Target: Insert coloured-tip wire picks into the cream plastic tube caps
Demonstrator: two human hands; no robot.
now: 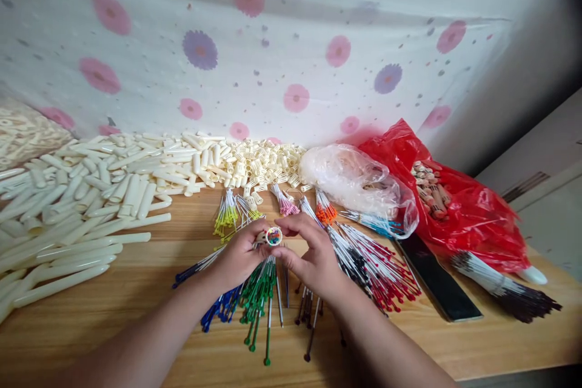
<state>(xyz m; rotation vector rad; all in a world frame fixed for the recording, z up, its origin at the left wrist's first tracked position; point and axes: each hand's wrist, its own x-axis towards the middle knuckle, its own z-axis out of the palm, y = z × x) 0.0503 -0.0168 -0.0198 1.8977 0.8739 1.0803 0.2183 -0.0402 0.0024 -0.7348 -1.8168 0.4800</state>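
Observation:
My left hand is closed around a cream pen barrel, held above the middle of the table. The barrel's round end faces me, and several coloured tips show inside it. Just right of this end is my right hand, its thumb and forefinger curved and apart; whether they touch the barrel I cannot tell. Under the hands, thin pen refills fan out by colour: green refills, blue refills, red refills and dark brown refills. Yellow refills and orange refills lie farther back.
Cream pen tubes are heaped at the left, with short slotted cream parts behind. At the right are a clear plastic bag, a red bag, a black flat strip and black-tipped refills. A flowered curtain hangs behind.

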